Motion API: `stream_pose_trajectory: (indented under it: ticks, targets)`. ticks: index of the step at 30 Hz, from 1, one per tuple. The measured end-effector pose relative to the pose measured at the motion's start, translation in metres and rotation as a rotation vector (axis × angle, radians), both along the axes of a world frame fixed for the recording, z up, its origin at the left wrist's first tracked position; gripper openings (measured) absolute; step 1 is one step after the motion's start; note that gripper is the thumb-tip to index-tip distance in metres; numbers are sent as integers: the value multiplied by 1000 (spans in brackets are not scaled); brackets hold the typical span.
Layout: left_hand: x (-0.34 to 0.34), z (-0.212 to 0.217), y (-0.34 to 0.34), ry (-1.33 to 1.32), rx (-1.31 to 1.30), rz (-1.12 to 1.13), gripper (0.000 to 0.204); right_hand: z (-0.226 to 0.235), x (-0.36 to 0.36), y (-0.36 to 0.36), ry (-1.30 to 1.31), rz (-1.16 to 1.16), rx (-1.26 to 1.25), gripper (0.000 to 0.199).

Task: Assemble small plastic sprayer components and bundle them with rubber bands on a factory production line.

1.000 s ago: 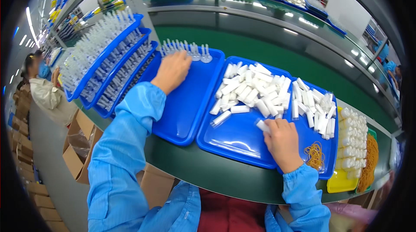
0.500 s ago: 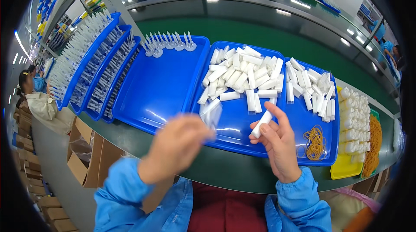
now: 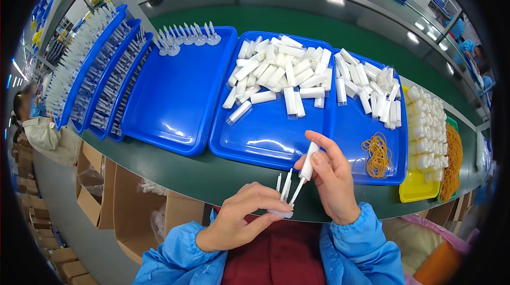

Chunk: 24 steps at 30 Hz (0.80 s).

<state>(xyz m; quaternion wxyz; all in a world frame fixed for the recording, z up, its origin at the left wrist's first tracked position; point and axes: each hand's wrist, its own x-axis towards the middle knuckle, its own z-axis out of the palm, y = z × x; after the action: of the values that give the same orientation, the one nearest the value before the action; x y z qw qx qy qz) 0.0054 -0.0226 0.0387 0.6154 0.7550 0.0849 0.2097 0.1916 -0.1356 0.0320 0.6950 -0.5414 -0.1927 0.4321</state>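
My left hand (image 3: pixel 239 213) is closed on a pronged holder (image 3: pixel 287 186), a clear round base with a few thin white spikes standing up from it. In my right hand (image 3: pixel 334 184) a small white roll (image 3: pixel 308 162) is pinched between thumb and fingers. Its lower end meets the tip of one spike; whether the spike goes into the roll I cannot tell. Beyond the hands, a blue tray (image 3: pixel 255 147) holds a heap of white rolls (image 3: pixel 271 69) in clear film. More pronged holders (image 3: pixel 194 35) stand along the far edge of another blue tray (image 3: pixel 164 99) to the left.
Stacked trays of spiked holders (image 3: pixel 95 72) rise at far left. On the right, a third blue tray (image 3: pixel 345 162) holds rolls and rubber bands (image 3: pixel 377 154). Past it are a yellow tray (image 3: pixel 411 192) and a rubber-band pile (image 3: pixel 451 162). Cardboard boxes (image 3: pixel 133 205) stand below the table edge.
My left hand has come down and right, toward my right hand, and now shows the pronged holder. The white roll in my right hand has tilted upright and met a spike. The view has shifted slightly.
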Motion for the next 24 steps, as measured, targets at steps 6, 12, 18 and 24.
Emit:
stream_pose_trajectory:
  ticks: [6, 12, 18, 24]
  targets:
    - [1, -3, -6, -14, 116, 123, 27, 3, -7, -10, -142, 93, -5, 51]
    - [-6, -12, -5, -150, 545, 323, 37, -6, -43, -13, -360, 64, 120, 47]
    - [-10, -28, 6, -111, 506, 466, 37, -7, 30, 62, -1072, -94, -87, 26]
    - [-14, -30, 12, -114, 483, 465, 38, -27, 37, 84, -1829, -19, -285, 24]
